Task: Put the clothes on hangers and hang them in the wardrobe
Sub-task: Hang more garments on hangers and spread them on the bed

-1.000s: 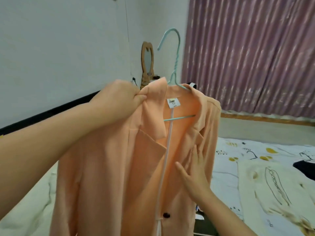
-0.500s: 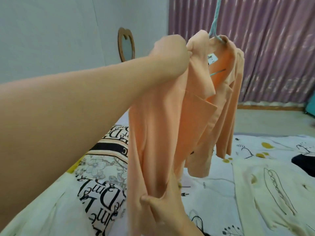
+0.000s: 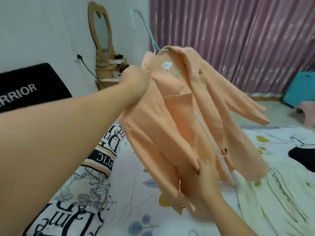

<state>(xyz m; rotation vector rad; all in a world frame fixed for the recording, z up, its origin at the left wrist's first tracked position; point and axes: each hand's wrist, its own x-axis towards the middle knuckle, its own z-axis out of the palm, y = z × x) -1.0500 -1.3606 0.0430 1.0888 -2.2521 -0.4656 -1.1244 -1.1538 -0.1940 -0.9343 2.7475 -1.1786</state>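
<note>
Hands were both busy with the coat [image 3: 179, 126]. It was orange and hung on a green hanger [image 3: 150, 35], tilted in the air above the bed [image 3: 136, 210]. The left hand [image 3: 134, 80] was curled tight round the coat's shoulder, close to the collar. The right hand [image 3: 207, 178] pinched the coat's front edge low down, thumb on top. The hanger's hook pointed up toward the wall. One sleeve stuck out to the right. Under the coat, a cloth with big black letters [image 3: 80, 198] lay on the bed, and a black piece of clothing [image 3: 303, 157] lay far to the right. A pink curtain [image 3: 238, 40] hung behind.
</note>
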